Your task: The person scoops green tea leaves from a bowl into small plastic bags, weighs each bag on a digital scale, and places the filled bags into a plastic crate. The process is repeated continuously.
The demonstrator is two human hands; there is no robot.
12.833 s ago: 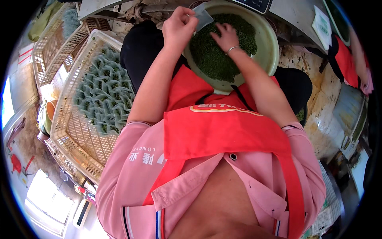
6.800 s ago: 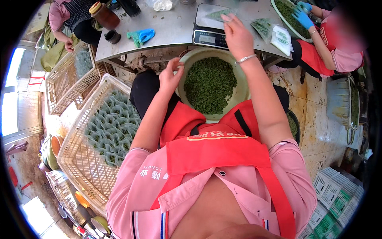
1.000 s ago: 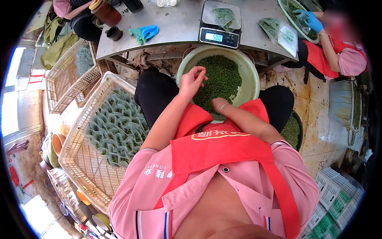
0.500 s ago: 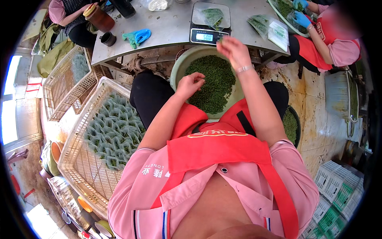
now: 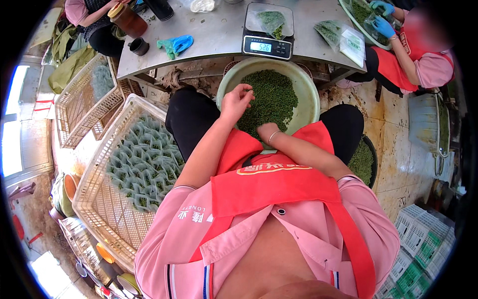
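Between my knees stands a pale green basin (image 5: 309, 102) holding a heap of small green berries (image 5: 271, 97) that look like green peppercorns. My left hand (image 5: 237, 103) hovers over the basin's left side, its fingers curled into a pinch; whatever they hold is too small to make out. Low in the basin, my right hand (image 5: 267, 131) touches the near part of the heap, its fingertips hidden. Beyond the basin, a clear bag of green berries (image 5: 271, 23) lies on a digital scale (image 5: 268, 46) with a lit display.
The metal table (image 5: 209, 37) carries a blue glove (image 5: 175, 46), a dark mug (image 5: 139, 46) and more filled bags (image 5: 328, 32). At left, a beige crate (image 5: 107, 224) holds several upright bags. A blue-gloved co-worker (image 5: 413, 62) sits at right. Behind my right knee is a dark tub (image 5: 371, 164).
My right hand has come down from beside the scale into the basin. My left hand has risen slightly. The scale's reading differs, and the whole view has shifted a little.
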